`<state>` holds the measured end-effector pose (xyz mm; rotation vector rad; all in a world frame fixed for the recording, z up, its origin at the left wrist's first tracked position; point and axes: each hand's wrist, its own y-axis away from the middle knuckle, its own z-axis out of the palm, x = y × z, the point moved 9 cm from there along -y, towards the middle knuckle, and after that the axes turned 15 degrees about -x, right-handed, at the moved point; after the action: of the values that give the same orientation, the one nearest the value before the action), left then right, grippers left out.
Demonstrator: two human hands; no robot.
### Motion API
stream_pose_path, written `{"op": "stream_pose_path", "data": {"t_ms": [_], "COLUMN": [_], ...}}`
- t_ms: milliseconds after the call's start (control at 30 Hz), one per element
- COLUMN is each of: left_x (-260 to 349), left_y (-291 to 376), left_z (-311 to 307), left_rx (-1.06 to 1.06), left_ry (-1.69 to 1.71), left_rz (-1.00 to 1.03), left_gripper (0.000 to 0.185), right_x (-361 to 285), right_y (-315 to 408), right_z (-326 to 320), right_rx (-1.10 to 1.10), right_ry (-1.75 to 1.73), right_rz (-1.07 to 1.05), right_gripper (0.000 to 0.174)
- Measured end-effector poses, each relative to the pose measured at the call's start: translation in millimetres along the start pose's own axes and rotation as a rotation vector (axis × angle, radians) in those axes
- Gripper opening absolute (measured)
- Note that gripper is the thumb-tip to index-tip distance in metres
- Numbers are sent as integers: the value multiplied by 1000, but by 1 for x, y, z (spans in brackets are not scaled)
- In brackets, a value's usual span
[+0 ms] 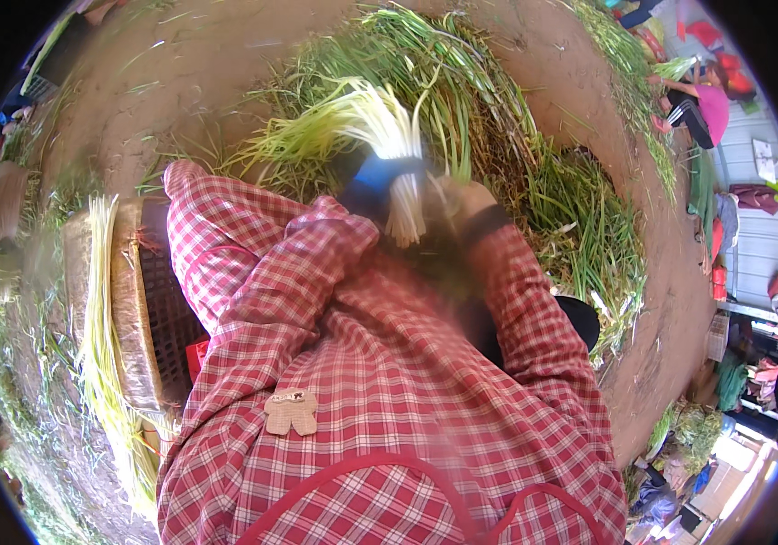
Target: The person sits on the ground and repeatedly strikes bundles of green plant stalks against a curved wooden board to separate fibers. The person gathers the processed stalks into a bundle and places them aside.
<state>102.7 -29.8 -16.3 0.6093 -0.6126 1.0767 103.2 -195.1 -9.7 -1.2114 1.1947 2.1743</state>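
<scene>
My left hand [377, 178], in a blue and dark covering, grips a bunch of pale yellow-white leafy stalks [389, 129], which look like blanched chives. Their cut-looking white ends hang below the fist, while the yellow leaves flop over to the upper left. Close beside the bunch, on its right, is my right hand [469, 201], blurred by motion. A thin pale strand shows near its fingers; whether they hold it is unclear. Just beyond both hands lies a large heap of green leaves and dry brown stems [457, 88].
At my left stands a plastic crate [169, 306] with a tan covering, a long bundle of pale stalks [99, 286] along its top. Brown ground [184, 75] carries scattered leaf scraps. Far right, a person in pink [709, 112] sits beside another green heap [634, 88].
</scene>
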Motion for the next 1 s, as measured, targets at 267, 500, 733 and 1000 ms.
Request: {"op": "stream_pose_path", "data": {"t_ms": [267,500,733,1000], "left_x": [66,118,90,35], "left_y": [2,34,30,13], "left_z": [-10,6,21,27], "left_rx": [63,123,35,-17], "left_ry": [296,480,343,82], "left_rz": [285,377,252,296], "left_gripper": [29,32,26,27], "right_x": [-70,-74,-83,-71], "right_y": [144,306,137,76], "right_z": [-108,-291,-34,40], "right_rx": [389,950,52,133], "right_ry": [870,1462,773,932], "right_rz": [-214,962,-410,-316], "right_gripper": [26,51,53,22]}}
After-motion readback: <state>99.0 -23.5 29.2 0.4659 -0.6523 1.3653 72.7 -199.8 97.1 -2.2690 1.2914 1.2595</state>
